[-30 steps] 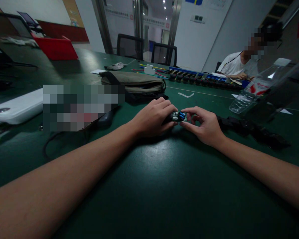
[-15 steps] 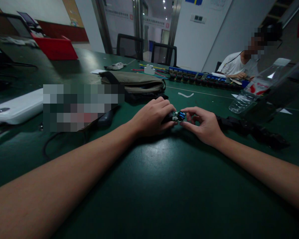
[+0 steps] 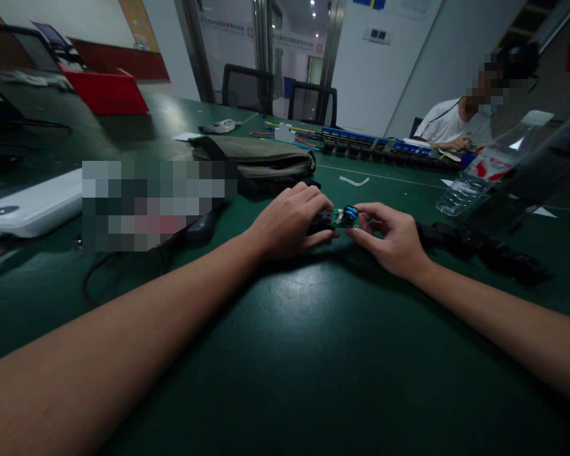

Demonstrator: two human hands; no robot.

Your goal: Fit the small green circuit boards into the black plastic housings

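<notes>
A small green circuit board (image 3: 337, 223) with blue coiled parts on top sits between my two hands, over the dark green table (image 3: 313, 354). The fingers and thumb of my left hand (image 3: 287, 218) are closed around a black piece (image 3: 320, 222), perhaps a housing, which meets the board's left end; most of it is hidden by the fingers. My right hand (image 3: 393, 237) pinches the board's right end between thumb and fingertips. Beyond my right wrist lies a row of dark blocky pieces (image 3: 484, 250).
A grey-green bag (image 3: 261, 155) lies just behind my left hand. To the right stands a plastic bottle (image 3: 475, 168). A white device (image 3: 38, 206) and a red bin (image 3: 107, 92) are on the left. Across the table a person (image 3: 451, 123) sits near a long blue-and-black row (image 3: 384, 149).
The circuit board has shifted slightly right and up, and more of its green surface shows beside the black piece. My left fingertips and thumb are a little farther apart.
</notes>
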